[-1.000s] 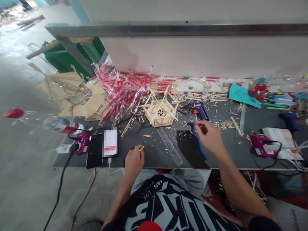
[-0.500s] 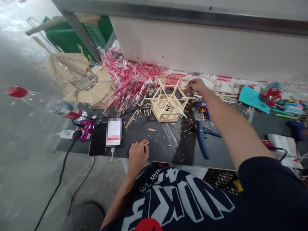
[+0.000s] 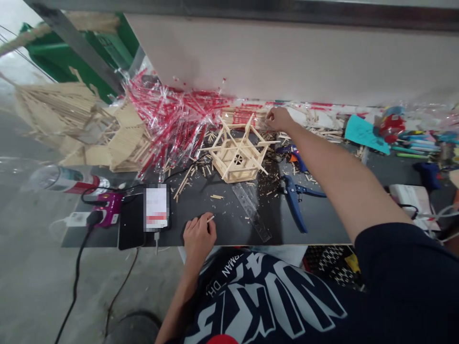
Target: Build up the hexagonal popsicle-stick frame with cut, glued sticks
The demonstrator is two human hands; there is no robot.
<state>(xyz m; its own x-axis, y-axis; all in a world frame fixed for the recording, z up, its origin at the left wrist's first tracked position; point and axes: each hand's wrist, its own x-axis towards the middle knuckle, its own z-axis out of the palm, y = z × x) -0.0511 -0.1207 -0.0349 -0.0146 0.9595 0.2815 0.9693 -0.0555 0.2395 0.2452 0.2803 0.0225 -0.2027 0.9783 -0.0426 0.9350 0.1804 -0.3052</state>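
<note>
At near edge of table: left hand, pinched shut on short stick. At far edge: right hand among loose sticks, grip unclear. Between: hexagonal stick frame, walls part-built, spokes bare.

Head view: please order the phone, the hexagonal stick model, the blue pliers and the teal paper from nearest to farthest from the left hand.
From the left hand, which pinches a short stick:
1. Phone, just to its left.
2. Hexagonal stick model, behind it.
3. Blue pliers, to its right.
4. Teal paper, far right at the back.
</note>
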